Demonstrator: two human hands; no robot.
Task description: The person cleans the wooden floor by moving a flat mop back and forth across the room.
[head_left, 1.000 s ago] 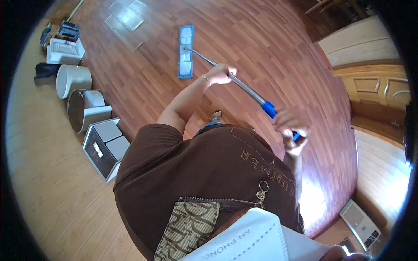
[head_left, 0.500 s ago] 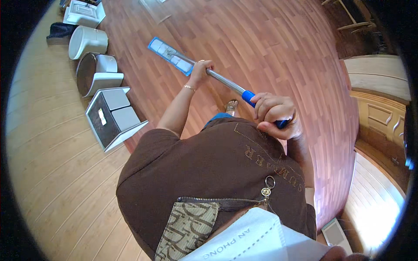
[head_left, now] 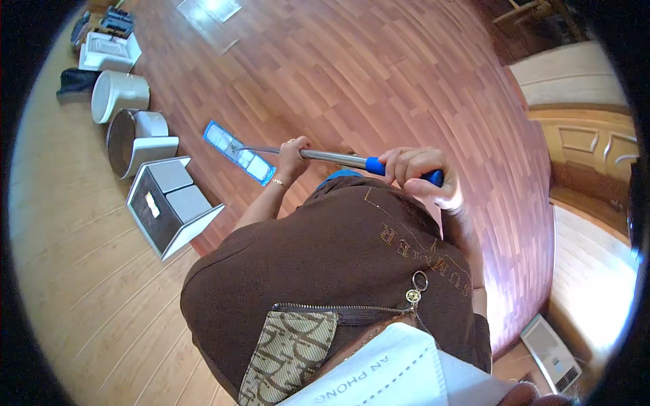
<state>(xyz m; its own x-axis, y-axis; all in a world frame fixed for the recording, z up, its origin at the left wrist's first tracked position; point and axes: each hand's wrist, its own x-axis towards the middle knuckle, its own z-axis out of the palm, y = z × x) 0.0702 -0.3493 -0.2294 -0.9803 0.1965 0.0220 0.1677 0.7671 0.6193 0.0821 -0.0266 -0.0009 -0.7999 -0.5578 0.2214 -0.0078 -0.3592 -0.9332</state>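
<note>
I hold a flat mop (head_left: 335, 158) with a silver pole and a blue grip across the front of my body. Fingers of my left hand (head_left: 293, 157) wrap round the lower part of the pole. My right hand (head_left: 425, 174) closes on the blue grip at the pole's upper end. At the far left end of the pole, the long mop head (head_left: 254, 164), white on top with a blue edge, lies on the reddish wood-plank floor (head_left: 325, 74). My brown shirt hides my legs and feet.
Along the left wall stand a dark and white box with two grey panels (head_left: 177, 196), a brown and white rounded unit (head_left: 156, 125) and a white cylindrical one (head_left: 122, 95). A carved wooden cabinet (head_left: 588, 145) is at the right. A white appliance (head_left: 550, 352) lies lower right.
The mop head has swung nearer and to the left, and the pole now runs flatter across the view. My left hand has moved left and closer. Surroundings at left have shifted lower in view.
</note>
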